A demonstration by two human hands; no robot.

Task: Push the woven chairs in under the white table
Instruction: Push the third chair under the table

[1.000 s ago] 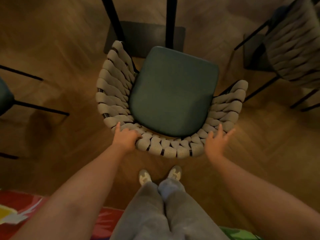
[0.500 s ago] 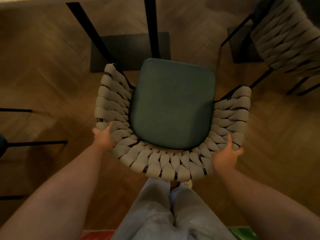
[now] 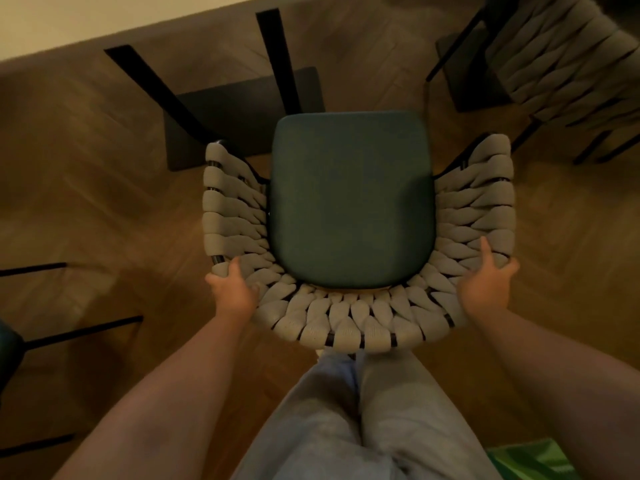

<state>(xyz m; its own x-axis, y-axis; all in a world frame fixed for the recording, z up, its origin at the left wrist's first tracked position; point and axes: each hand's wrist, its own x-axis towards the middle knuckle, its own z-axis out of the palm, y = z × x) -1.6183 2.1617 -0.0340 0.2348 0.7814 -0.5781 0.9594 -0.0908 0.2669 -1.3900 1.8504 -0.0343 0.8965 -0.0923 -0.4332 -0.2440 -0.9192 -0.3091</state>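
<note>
A woven chair (image 3: 349, 317) with a grey rope back and a teal seat cushion stands right in front of my legs, its open side facing the white table (image 3: 86, 19), whose edge shows at the top left. My left hand (image 3: 233, 292) grips the left rear curve of the woven back, thumb over the rim. On the right rear curve my right hand (image 3: 486, 282) holds the back, with its thumb lying along the inside of the weave. The table's black legs and dark base plate (image 3: 242, 109) stand just beyond the seat's front.
A second woven chair (image 3: 561, 53) stands at the top right on black legs. Thin black legs of another chair (image 3: 69, 336) with a teal seat reach in from the left edge. The floor is herringbone wood. A green patterned rug corner (image 3: 526, 459) lies at the bottom right.
Both hands slid from the middle of the chair back outward to its rear corners and took hold. The chair moved toward the table, whose white edge has come into view.
</note>
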